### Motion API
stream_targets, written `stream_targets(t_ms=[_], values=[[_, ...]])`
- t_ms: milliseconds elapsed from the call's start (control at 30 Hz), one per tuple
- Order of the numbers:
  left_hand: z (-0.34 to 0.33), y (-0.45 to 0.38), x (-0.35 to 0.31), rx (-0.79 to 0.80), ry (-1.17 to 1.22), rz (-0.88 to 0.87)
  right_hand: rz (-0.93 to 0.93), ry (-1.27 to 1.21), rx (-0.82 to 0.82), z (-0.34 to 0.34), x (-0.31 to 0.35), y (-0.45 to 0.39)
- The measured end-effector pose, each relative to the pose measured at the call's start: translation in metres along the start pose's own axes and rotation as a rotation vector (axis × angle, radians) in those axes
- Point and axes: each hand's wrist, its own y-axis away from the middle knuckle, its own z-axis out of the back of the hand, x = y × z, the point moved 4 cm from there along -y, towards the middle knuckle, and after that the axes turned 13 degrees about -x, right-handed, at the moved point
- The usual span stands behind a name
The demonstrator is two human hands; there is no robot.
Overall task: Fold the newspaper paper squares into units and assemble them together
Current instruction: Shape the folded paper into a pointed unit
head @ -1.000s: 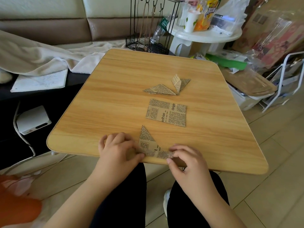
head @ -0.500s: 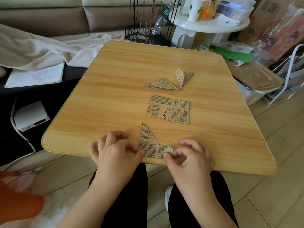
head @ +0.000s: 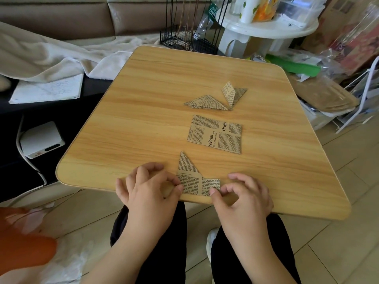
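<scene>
1. The partly folded newspaper piece (head: 191, 179) lay at the near edge of the wooden table (head: 143, 119), one pointed flap lying toward the far side.
2. The left hand (head: 147, 193) pinched the piece's left end, fingers curled; its thumb covered that corner.
3. The right hand (head: 244, 197) pinched the right end between thumb and forefinger; the paper beneath the thumb tip was hidden.
4. A flat newspaper square (head: 215, 133) lay just beyond, apart from the piece.
5. Two folded units (head: 217, 98) sat farther back, tips touching; how they joined was not discernible.
6. Print was mostly unreadable. The white side table (head: 264, 31) was cut off by the top edge.
</scene>
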Motion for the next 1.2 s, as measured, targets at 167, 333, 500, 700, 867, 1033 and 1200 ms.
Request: stream_targets(t_ms=[167,333,500,700,867,1033,1200], values=[[0.001,0.001,0.001,0.007,0.027,-0.033,0.002,-0.004,-0.008,0.001,0.0,0.001],[0.001,0.003,-0.001,0.068,-0.019,-0.248,0.011,0.021,0.058,0.003,0.0,-0.002],[-0.001,-0.006,-0.007,0.259,-0.17,-0.323,0.018,0.045,0.135,0.002,0.001,-0.008],[0.003,-0.008,-0.005,0.321,-0.194,-0.226,-0.04,0.083,0.165,0.005,-0.003,-0.01],[0.002,-0.009,-0.006,0.325,-0.186,-0.186,-0.09,0.062,0.157,0.006,-0.004,-0.007],[0.004,-0.009,-0.007,0.338,-0.184,-0.169,-0.104,0.036,0.142,0.008,-0.002,-0.006],[0.008,-0.011,-0.012,0.366,-0.141,-0.112,-0.102,0.027,0.133,0.008,-0.001,-0.006]])
